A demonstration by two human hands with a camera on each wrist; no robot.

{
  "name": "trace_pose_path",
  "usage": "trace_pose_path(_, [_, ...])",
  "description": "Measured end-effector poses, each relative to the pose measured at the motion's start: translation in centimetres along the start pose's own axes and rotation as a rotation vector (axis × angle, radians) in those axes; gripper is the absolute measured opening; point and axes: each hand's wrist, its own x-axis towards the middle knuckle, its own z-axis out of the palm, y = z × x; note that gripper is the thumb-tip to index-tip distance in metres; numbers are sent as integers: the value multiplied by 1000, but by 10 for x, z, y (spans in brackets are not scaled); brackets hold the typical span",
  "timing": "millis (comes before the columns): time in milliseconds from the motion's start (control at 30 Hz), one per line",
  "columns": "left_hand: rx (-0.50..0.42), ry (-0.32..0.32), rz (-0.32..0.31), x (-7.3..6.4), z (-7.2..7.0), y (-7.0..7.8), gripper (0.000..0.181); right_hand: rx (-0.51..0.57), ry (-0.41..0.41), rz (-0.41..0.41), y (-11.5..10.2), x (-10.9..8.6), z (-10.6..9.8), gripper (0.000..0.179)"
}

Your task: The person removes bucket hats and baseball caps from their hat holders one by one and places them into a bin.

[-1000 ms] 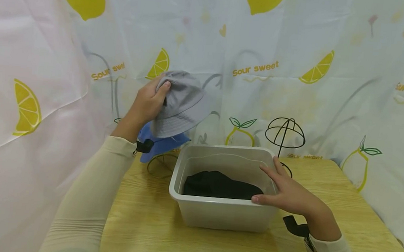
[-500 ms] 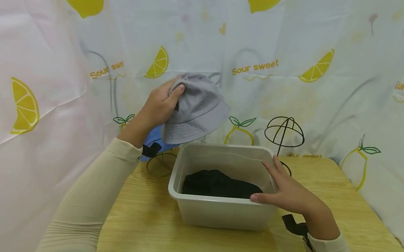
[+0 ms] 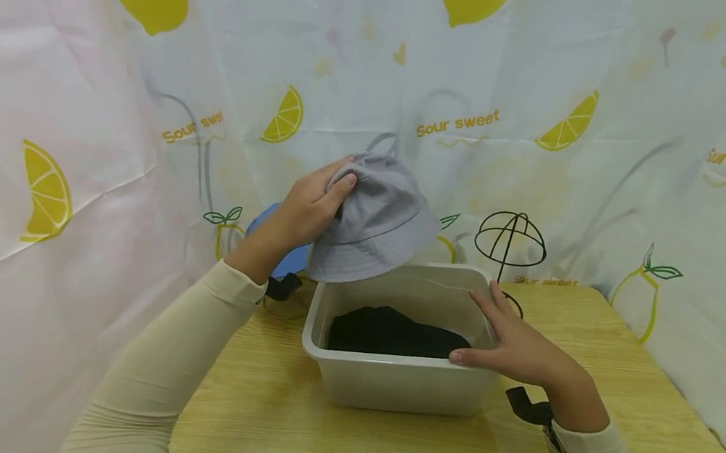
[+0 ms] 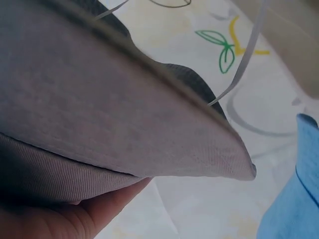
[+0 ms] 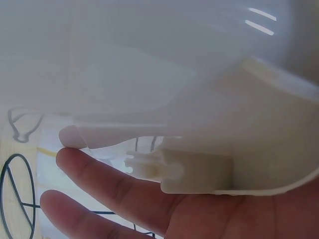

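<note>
My left hand point(image 3: 315, 204) pinches the crown of a grey bucket hat point(image 3: 380, 217), thumb on the near side. The hat hangs tilted, its brim overlapping the back left rim of a white plastic tub point(image 3: 400, 387). In the left wrist view the brim's underside point(image 4: 124, 114) fills much of the frame, with a thin cord beyond it. My right hand point(image 3: 522, 347) rests at the tub's right end, thumb on the front rim and fingers spread. The right wrist view shows straight fingers point(image 5: 119, 191) along the tub wall. Inside the tub lies a black cloth item point(image 3: 395, 334).
A blue hat point(image 3: 290, 263) on a wire stand is partly hidden behind my left hand. Behind the tub's right side stands a black wire hat stand point(image 3: 511, 239). Lemon-print sheeting point(image 3: 471, 62) hangs around the wooden table point(image 3: 599, 366).
My left hand has carried the grey bucket hat rightward and somewhat lower, from in front of the blue hat to the tub's back left rim. My right hand has stayed on the tub.
</note>
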Motion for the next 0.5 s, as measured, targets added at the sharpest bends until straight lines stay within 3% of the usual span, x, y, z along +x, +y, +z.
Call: trace_pose_path(500, [21, -100, 39, -10, 25, 13, 58, -5, -1, 8, -1, 0, 0, 111])
